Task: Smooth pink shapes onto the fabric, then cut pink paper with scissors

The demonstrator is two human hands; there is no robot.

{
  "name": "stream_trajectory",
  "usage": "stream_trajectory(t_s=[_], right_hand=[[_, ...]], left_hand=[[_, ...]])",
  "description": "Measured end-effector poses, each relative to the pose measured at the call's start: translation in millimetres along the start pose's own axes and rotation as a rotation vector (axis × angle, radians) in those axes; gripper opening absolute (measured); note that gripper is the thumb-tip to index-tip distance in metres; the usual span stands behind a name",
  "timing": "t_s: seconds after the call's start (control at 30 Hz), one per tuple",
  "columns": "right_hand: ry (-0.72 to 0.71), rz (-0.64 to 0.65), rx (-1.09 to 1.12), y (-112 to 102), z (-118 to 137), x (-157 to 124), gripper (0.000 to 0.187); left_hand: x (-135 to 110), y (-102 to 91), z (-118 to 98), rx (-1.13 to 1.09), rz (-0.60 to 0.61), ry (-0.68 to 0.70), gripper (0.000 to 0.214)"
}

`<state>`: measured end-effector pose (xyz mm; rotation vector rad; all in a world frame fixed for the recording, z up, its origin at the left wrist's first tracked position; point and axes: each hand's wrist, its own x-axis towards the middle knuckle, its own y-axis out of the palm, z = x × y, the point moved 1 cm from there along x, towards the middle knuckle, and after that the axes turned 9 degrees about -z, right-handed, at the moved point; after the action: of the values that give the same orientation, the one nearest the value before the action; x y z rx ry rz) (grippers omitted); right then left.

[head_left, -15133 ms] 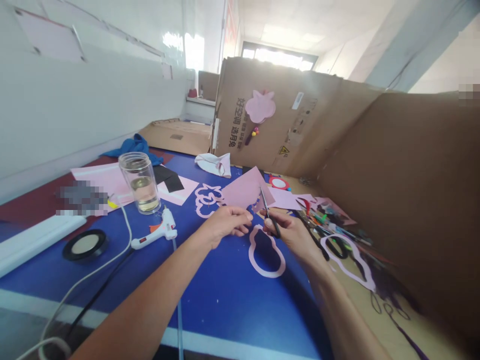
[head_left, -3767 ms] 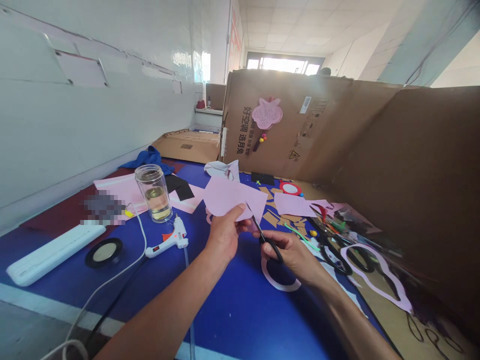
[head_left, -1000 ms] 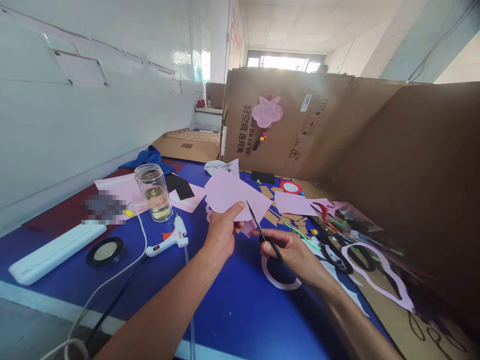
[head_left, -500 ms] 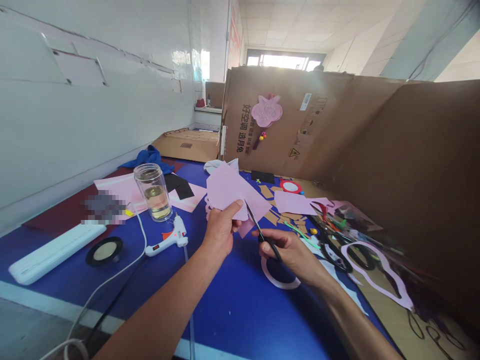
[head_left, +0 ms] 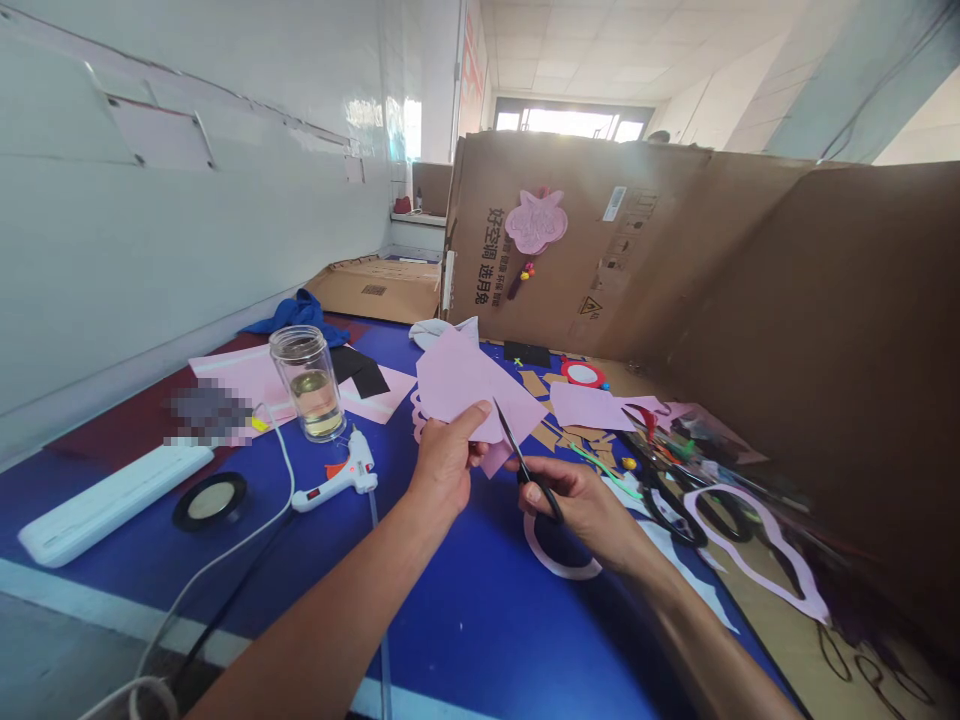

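Note:
My left hand (head_left: 448, 462) pinches a sheet of pink paper (head_left: 459, 375) at its lower edge, thumb on top. In my right hand (head_left: 566, 500) is a pair of black-handled scissors (head_left: 511, 437), fingers through the handles. The blades lie against the right side of the pink paper, close to my left thumb; how far apart they are is hard to make out. Under my right hand a curved pink paper strip (head_left: 551, 566) rests on the blue table (head_left: 480, 620). Scalloped pink paper shows just left of the held sheet.
To the left stand a glass jar of yellowish liquid (head_left: 311, 395), a white glue gun (head_left: 341, 475), a roll of black tape (head_left: 210, 502) and a white power strip (head_left: 112, 505). Brown scraps (head_left: 589, 440), tools and a pink paper outline (head_left: 757, 540) lie right. Cardboard (head_left: 675, 250) rises behind.
Almost nothing differs. The pink paper and the scissors have shifted very slightly to the right in view; both hands keep their hold.

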<state>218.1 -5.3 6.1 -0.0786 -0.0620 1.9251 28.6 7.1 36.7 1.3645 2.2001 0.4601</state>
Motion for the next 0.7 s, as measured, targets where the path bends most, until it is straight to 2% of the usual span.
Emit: stream_trajectory(t_s=[0.7], right_hand=[[-0.006,-0.008,-0.051,-2.6,3.5,-0.8,0.063]], left_hand=[[4.0,-1.2,-2.7,0.058,0.029,0.021,0.035]])
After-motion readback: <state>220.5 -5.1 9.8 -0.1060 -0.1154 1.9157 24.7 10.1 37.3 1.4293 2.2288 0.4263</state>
